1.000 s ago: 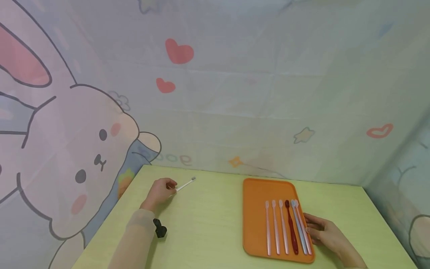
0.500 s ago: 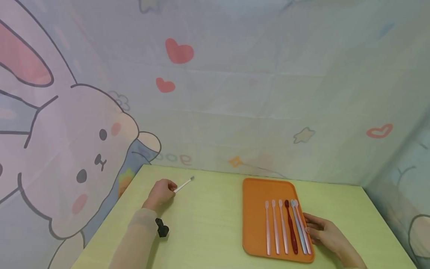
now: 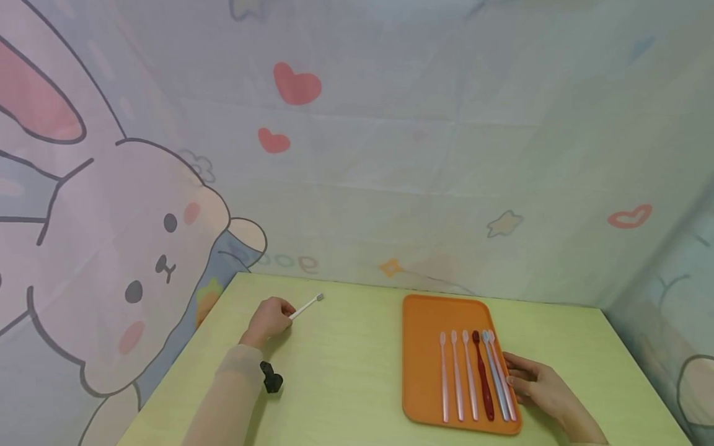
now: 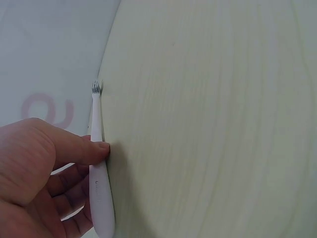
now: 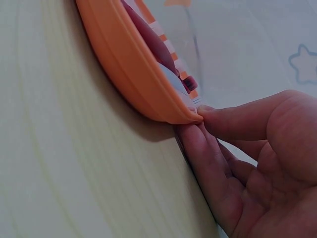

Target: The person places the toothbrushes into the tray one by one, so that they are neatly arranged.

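Note:
My left hand [image 3: 269, 319] pinches a white toothbrush [image 3: 304, 307] over the far left of the table. In the left wrist view the thumb lies across the handle [image 4: 101, 198], and the bristled head [image 4: 96, 88] points away from the hand. At the right, my right hand [image 3: 543, 387] grips the right rim of an orange tray [image 3: 421, 353] between thumb and fingers. On the tray several toothbrushes lie side by side with their heads toward the back: pale pink ones [image 3: 458, 378], a dark red one [image 3: 483, 378] and a light blue one [image 3: 495, 378].
A pale yellow-green table [image 3: 346, 365] carries the tray. Behind it hangs a cloth backdrop [image 3: 390, 155] printed with a rabbit and hearts. A small black device [image 3: 272, 378] sits by the left sleeve [image 3: 225, 396].
My left hand has shifted slightly to the right with the white toothbrush, whose head has turned a little. The right hand and tray have hardly moved.

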{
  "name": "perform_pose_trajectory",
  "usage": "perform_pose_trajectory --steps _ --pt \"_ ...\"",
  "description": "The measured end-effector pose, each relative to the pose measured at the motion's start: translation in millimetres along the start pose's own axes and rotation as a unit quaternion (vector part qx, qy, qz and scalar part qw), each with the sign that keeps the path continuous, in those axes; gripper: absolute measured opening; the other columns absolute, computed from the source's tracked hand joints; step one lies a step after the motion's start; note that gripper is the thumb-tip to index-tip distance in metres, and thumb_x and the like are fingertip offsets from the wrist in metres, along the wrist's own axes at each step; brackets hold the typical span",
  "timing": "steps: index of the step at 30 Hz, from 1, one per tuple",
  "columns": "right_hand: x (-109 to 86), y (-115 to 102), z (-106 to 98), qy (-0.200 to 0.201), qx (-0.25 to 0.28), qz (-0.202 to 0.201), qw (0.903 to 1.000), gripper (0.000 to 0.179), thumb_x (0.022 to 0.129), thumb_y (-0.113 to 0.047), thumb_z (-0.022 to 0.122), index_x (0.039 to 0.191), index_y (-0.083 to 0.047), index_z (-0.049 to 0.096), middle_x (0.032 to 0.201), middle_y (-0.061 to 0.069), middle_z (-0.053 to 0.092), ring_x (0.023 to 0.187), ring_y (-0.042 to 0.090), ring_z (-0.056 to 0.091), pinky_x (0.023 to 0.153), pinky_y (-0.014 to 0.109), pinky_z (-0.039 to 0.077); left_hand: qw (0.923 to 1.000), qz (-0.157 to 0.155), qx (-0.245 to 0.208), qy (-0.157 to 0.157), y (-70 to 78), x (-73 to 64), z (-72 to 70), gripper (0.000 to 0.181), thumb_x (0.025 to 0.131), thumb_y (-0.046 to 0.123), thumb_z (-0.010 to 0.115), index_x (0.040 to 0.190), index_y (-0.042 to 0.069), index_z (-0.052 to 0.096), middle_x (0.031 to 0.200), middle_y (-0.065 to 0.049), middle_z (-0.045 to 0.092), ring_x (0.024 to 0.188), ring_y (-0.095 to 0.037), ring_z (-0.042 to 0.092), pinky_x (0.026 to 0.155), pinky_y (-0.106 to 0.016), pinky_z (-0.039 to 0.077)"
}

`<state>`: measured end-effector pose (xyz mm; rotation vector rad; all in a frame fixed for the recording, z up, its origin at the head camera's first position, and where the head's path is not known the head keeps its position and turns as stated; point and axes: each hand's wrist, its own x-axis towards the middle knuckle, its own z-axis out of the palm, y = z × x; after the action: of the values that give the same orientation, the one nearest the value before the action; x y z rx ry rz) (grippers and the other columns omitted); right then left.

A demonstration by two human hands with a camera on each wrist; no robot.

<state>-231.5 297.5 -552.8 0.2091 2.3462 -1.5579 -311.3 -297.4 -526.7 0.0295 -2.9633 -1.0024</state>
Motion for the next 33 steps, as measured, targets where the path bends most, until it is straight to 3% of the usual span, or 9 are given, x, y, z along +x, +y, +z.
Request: perform_pose_trajectory --steps 21,27,33 --pt "1.7 2.7 -0.3 0.0 0.004 -0.004 1.0 0.066 0.104 -0.005 0.069 0.161 0.007 0.038 0.144 0.029 0.058 0.109 0.022 0.064 0.08 0.039 0.062 0.9994 -0.022 -0.001 0.027 -2.0 -3.2 2.6 0.025 0.084 -0.003 0.067 0.106 0.0 0.079 0.09 -0.006 0.068 0.081 -0.024 0.059 0.074 -0.039 0.05" --pt "1.3 2.2 0.1 0.002 0.002 -0.008 1.0 0.067 0.103 -0.005 0.069 0.16 0.007 0.038 0.145 0.03 0.058 0.11 0.022 0.065 0.08 0.039 0.062 0.9985 -0.035 -0.029 0.031 -6.0 -1.7 2.7 0.028 0.083 -0.004 0.065 0.109 -0.001 0.076 0.091 -0.008 0.066 0.079 -0.025 0.058 0.067 -0.036 0.048" --pt "-0.6 2.7 -0.5 -0.001 -0.001 -0.027 0.9996 0.068 0.102 -0.007 0.071 0.159 0.009 0.039 0.146 0.03 0.058 0.112 0.021 0.066 0.078 0.037 0.063 0.9958 -0.033 -0.063 0.058 -3.6 -3.3 4.1 0.025 0.088 -0.004 0.066 0.111 -0.002 0.075 0.093 -0.009 0.067 0.083 -0.025 0.06 0.073 -0.038 0.051"
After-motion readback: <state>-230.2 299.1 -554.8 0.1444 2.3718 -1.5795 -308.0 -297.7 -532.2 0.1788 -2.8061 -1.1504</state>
